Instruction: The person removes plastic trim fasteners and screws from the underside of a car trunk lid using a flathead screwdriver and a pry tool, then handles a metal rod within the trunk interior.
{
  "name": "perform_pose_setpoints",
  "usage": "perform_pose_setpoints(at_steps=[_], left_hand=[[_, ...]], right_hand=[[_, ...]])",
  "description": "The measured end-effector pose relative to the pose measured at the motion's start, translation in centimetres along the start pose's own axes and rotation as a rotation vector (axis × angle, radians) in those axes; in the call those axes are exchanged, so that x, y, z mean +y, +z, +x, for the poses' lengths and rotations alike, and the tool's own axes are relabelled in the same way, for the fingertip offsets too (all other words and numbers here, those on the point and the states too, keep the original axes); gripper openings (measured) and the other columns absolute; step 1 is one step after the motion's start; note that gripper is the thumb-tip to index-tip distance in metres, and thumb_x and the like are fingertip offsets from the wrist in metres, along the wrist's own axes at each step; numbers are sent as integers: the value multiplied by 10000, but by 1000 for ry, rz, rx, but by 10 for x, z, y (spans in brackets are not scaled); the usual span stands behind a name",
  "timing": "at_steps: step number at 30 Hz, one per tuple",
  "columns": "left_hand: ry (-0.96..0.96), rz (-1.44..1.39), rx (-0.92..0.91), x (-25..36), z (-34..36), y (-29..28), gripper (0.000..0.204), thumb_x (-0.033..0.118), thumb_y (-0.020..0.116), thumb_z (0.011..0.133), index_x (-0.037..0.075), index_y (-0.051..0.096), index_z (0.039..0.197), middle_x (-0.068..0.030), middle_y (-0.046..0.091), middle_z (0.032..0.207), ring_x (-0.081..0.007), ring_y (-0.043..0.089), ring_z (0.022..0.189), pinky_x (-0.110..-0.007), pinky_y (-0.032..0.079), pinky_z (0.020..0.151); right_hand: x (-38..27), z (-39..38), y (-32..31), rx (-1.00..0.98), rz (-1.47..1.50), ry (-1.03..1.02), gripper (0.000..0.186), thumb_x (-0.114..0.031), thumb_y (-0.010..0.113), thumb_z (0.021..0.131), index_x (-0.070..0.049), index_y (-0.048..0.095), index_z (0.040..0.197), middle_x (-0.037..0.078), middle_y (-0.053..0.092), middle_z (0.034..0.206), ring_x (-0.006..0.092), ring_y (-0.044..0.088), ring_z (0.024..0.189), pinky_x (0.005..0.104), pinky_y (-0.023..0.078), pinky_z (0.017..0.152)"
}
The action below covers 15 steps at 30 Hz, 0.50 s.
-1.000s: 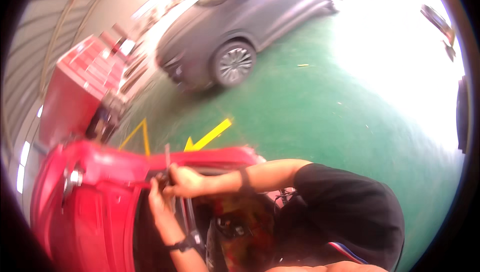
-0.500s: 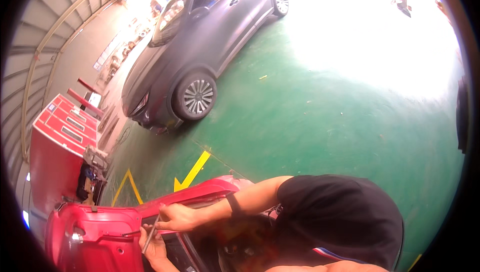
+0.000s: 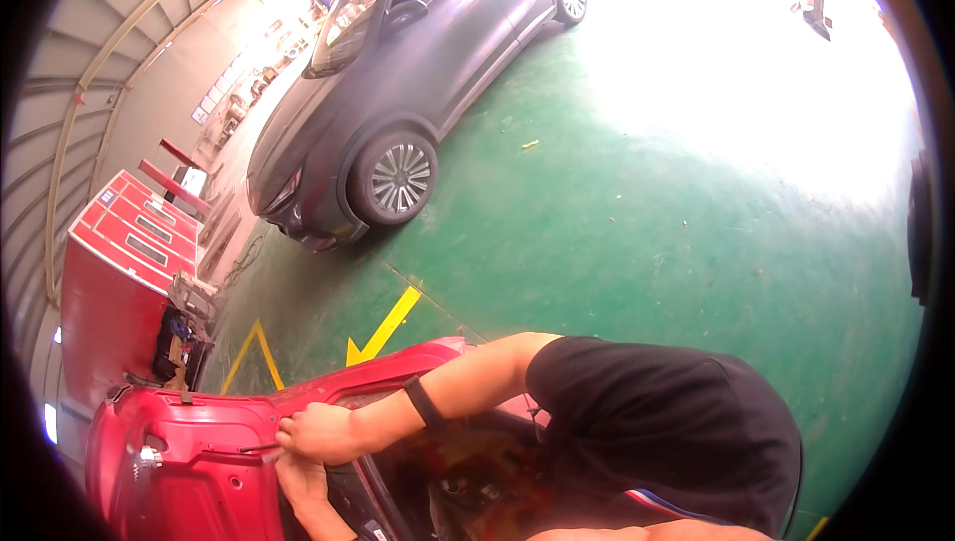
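Note:
At the lower left, my right hand (image 3: 326, 434) is closed at the edge of a red car body panel (image 3: 194, 496) with pressed recesses and holes. What its fingers grip is hidden. Just below, my left hand (image 3: 301, 483) touches or nearly touches it; most of its fingers are covered. A thin dark rod (image 3: 261, 449) sticks out leftward beside my right fingers, over the panel; I cannot tell whether it is held or fixed there. Beneath my right forearm lies a dark opening in the red car, its contents blurred.
A dark grey car (image 3: 398, 93) stands beyond, its front wheel (image 3: 396, 180) turned this way. At the left is a red cabinet-like box (image 3: 119, 312) with parts beside it. Yellow lines (image 3: 386, 327) mark the green floor (image 3: 597, 243).
My right hand has shifted a little left and down over my left hand. The slim metal rod between both hands half a second ago no longer shows. The view has tilted slightly.

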<state>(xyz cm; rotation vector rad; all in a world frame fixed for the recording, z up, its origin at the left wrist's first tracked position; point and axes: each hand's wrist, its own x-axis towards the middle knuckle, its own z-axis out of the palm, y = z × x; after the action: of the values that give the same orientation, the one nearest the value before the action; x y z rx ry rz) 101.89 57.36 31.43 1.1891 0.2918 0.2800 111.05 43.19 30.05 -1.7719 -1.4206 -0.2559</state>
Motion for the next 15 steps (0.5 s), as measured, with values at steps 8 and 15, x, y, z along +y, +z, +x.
perform_pose_setpoints(at_steps=[8, 15], left_hand=[[-83, -50, -92, -2, 13, -51, 212, 243, 581, 1001, 52, 657, 1053, -73, 703, 991, -184, 672, 928, -323, 548, 801], [-72, 62, -99, -2, 10, -31, 239, 285, 570, 1012, 61, 654, 1002, -39, 685, 914, -157, 648, 849, -296, 511, 709]], right_hand=[[-7, -49, -11, 148, 551, 334, 394, -380, 675, 865, -10, 593, 969, 162, 610, 773, 382, 655, 796, 514, 500, 683], [10, -27, 3, -367, 1649, 785, 484, -611, 603, 910, -145, 642, 786, -53, 523, 676, 53, 434, 549, 213, 289, 471]])
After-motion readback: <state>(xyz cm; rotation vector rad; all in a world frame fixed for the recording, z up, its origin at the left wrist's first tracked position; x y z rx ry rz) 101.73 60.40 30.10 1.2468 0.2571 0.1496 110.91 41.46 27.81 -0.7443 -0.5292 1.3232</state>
